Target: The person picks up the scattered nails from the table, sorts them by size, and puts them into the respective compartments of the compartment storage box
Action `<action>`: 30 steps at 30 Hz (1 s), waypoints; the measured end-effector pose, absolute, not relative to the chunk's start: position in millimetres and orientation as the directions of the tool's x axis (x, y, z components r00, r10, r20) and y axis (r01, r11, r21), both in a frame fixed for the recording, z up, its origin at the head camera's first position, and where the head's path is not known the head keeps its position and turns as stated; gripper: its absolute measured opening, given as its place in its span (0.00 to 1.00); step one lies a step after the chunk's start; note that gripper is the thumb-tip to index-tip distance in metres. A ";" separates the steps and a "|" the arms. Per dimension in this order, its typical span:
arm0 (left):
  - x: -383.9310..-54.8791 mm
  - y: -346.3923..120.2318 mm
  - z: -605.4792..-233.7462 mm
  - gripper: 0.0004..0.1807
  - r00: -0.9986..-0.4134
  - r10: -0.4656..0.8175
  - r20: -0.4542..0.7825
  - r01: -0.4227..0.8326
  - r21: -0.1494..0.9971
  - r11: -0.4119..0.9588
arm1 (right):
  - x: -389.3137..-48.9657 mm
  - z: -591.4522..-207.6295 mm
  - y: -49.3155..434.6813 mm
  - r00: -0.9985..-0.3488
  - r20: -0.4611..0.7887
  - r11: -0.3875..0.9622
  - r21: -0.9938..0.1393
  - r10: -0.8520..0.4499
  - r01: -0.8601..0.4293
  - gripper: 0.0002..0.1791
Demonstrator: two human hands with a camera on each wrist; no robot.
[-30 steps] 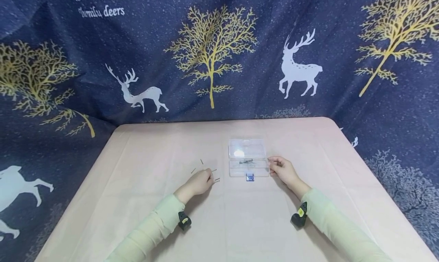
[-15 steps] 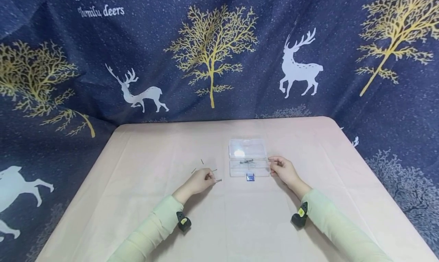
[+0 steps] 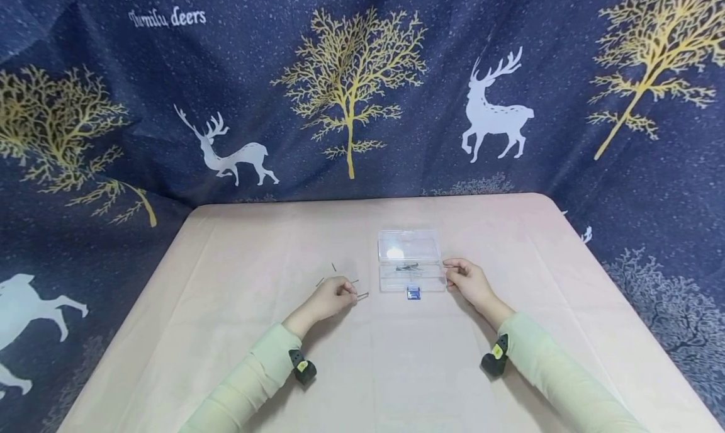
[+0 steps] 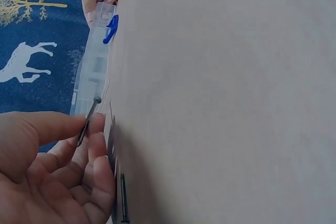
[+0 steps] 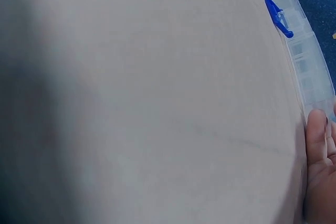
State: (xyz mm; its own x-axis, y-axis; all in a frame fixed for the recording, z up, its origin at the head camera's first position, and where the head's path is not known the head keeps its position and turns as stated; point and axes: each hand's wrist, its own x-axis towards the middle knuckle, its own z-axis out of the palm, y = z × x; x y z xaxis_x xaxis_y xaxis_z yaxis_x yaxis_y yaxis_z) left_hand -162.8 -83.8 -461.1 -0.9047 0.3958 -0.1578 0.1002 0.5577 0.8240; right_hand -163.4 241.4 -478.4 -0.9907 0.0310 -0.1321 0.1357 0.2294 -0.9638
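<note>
One navy cloth printed with white deer and yellow trees (image 3: 413,150) hangs behind your pale pink table (image 3: 255,250). On it the clear rectangular plastic box (image 3: 394,283) stands open. Your right hand (image 3: 470,284) touches its right end; whether it grips, you cannot tell. Your left hand (image 3: 325,299), left of the blue plastic latch (image 3: 414,293), pinches a slim dark-grey metal nail (image 4: 89,119); more nails (image 3: 334,267) lie near that hand and inside the box

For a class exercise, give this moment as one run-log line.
left hand: pinches metal fastener; right hand: holds clear box; lid: open; loose fasteners: on table
</note>
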 end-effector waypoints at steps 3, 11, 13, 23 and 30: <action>-162.8 -84.6 -459.6 0.05 -0.912 0.379 -0.160 0.074 0.842 0.534 | -165.7 -484.6 242.9 -0.991 -0.125 0.236 -0.963 0.038 0.131 0.20; -167.0 -82.7 -455.9 0.05 -0.919 0.368 -0.141 0.060 0.872 0.485 | -165.0 -484.7 242.4 -0.992 -0.119 0.230 -0.965 0.042 0.125 0.20; -168.4 -80.2 -454.2 0.05 -0.923 0.362 -0.130 0.061 0.881 0.470 | -164.9 -484.0 242.5 -0.992 -0.118 0.230 -0.965 0.040 0.124 0.20; -176.8 -60.3 -443.2 0.04 -0.932 0.355 -0.071 0.114 0.873 0.474 | -162.5 -480.7 243.7 -0.993 -0.117 0.211 -0.970 0.033 0.122 0.20; -181.8 -47.8 -441.5 0.04 -0.928 0.368 -0.053 0.134 0.876 0.464 | -164.5 -484.7 244.9 -0.994 -0.099 0.238 -0.966 0.037 0.105 0.19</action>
State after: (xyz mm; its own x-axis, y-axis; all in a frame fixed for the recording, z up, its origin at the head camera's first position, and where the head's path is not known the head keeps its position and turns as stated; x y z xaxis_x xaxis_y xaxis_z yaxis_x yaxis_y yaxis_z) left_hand -181.8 -47.8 -441.5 -0.9282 0.3684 -0.0529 0.1343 0.4639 0.8757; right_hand -164.5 244.9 -484.7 -0.9944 0.0371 -0.0987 0.1047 0.2381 -0.9656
